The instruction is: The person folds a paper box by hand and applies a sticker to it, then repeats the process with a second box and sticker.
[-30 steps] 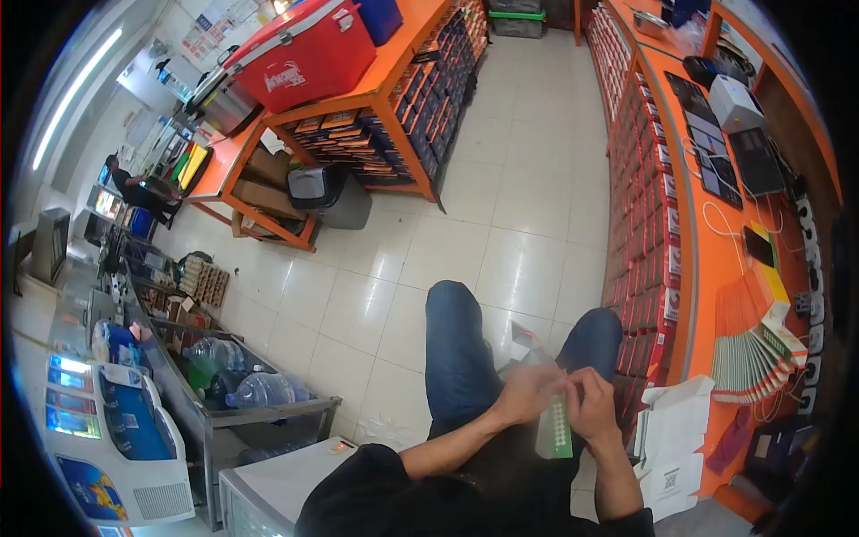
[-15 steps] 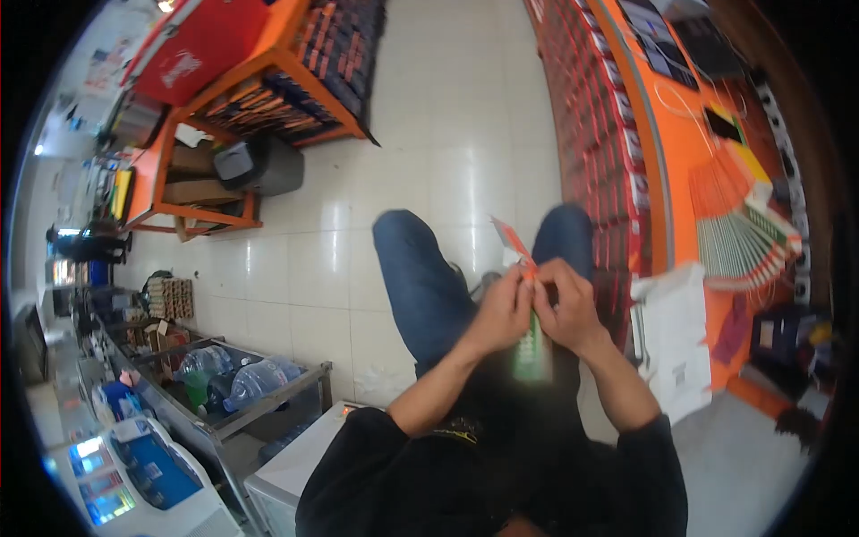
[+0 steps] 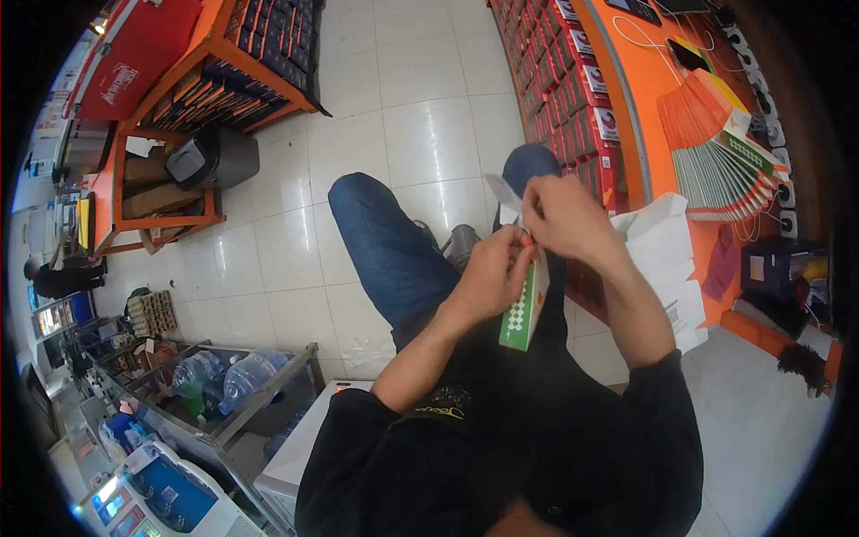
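Pinching the box [image 3: 516, 326] near its top, the left hand [image 3: 489, 273] holds it between shirt [image 3: 537, 430] and right knee [image 3: 530, 159]; the right hand [image 3: 565, 217] curls by the flap [image 3: 504, 190], whether pinching, I can't tell. A firm left and light right touch should spare the box creases.

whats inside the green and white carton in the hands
No contents show, only printed sides of the carton and a pale flap. The left hand and right hand partly cover its far end, so whether it is empty is hidden.
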Tool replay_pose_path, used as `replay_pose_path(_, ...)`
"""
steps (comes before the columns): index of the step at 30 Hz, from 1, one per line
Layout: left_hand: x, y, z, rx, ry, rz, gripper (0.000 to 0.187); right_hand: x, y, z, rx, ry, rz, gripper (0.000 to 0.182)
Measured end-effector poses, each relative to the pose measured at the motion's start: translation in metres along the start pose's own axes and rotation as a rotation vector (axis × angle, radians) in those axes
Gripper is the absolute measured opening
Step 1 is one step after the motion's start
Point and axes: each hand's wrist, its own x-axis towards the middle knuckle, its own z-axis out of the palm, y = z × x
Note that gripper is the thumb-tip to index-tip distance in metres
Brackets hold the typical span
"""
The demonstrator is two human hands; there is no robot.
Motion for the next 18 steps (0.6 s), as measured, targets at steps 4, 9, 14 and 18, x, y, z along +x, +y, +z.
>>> replay_pose_path(4, -0.002, -0.014, 0.003, -0.641, -0.065, -0.356, 0.017, -0.008, 0.013, -0.016, 0.236, -0.030, 0.087, 0.012)
replay_pose_path(9, -0.004, -0.020, 0.007, -0.971, 0.070, -0.436, 0.026, -0.029, 0.018, -0.006, 0.471, 0.099, -0.216, 0.006)
replay_pose_path(14, -0.002, -0.013, 0.009, -0.967, 0.111, -0.254, 0.022, -0.041, -0.003, 0.001, 0.316, 0.213, -0.127, 0.008)
replay_pose_path(18, -0.005, -0.009, 0.009, -0.912, 0.134, -0.244, 0.018, -0.045, -0.004, -0.001, 0.327, 0.186, -0.133, 0.007)
